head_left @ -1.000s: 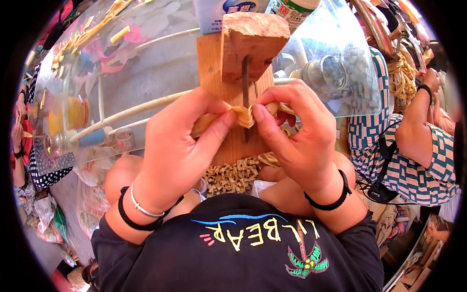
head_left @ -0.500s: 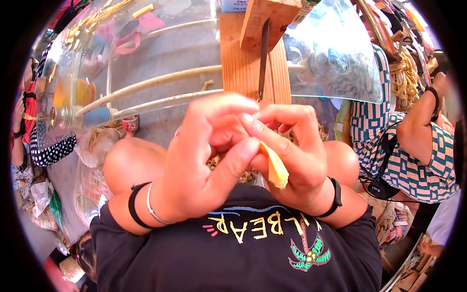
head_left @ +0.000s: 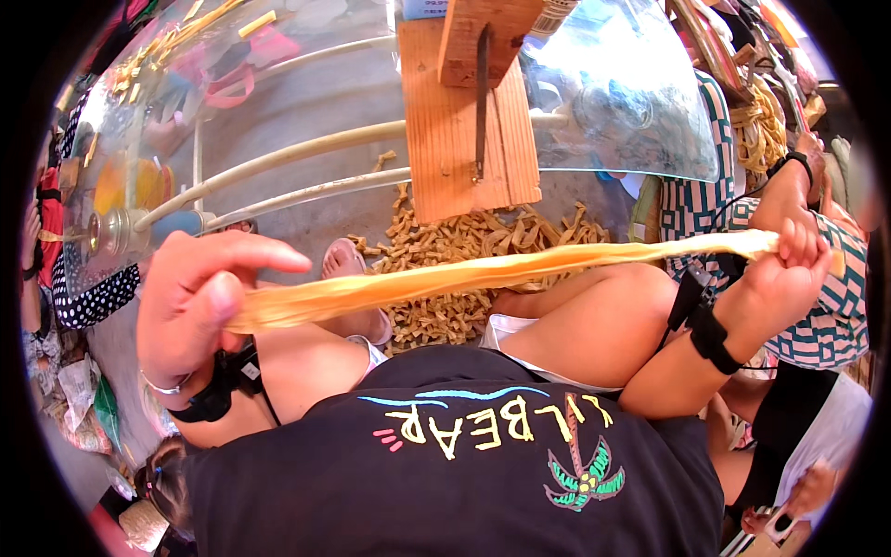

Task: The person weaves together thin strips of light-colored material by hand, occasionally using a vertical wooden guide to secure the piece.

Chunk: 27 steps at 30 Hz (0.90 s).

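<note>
A long yellow strip of what looks like dried plant fibre [head_left: 464, 276] is stretched across in front of me, above my thighs. At its left end, the thumb of my left hand [head_left: 200, 302] presses on it while the index finger points out over it. My right hand [head_left: 787, 265] is closed round the other end, farther out and a little higher in the view. The strip is creased lengthwise and broader toward the left. Beyond it, a wooden board [head_left: 427, 121] carries an upright wooden block [head_left: 478, 46] with a thin dark metal blade [head_left: 482, 111]; neither hand touches them.
Many short tan cut pieces [head_left: 436, 302] lie heaped on the floor between my legs. A glass-topped table [head_left: 306, 93] with pale curved rails [head_left: 316, 147] stands ahead. On the right sits a person in green-and-white patterned clothing [head_left: 798, 325]. A yellow fibre bundle [head_left: 763, 121] hangs behind.
My hands were close together, with a folded yellow piece at the right hand. Now they are far apart, left and right, with the strip stretched between them. The floor heap has come into sight.
</note>
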Tool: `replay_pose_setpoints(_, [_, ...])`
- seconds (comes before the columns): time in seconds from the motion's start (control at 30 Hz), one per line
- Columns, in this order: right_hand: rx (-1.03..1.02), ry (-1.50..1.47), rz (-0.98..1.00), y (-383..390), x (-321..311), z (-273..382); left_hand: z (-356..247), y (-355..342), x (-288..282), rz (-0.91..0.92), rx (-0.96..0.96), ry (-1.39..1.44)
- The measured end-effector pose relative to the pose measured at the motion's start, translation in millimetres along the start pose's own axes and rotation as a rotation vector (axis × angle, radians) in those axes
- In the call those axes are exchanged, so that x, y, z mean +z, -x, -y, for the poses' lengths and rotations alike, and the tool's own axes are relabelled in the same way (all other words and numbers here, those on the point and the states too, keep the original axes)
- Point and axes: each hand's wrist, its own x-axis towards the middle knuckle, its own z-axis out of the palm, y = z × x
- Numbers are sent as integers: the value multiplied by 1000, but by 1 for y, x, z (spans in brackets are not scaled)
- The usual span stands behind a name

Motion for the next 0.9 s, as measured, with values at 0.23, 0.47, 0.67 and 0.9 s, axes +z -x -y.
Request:
replay_pose_setpoints(0.23, [2,53,29,-7,-13,30,-15,9,-20,66,-372,-95])
replay_pose_setpoints(0.47, [725,-86,717,150,121,0,-4,-42,88,490,343,-28])
replay_pose_setpoints(0.67, [868,133,883,131,108,-1,16,-56,110,584,100,38])
replay_pose_setpoints(0.9, [830,346,1988,160,82,-43,11,-68,98,276,428,-84])
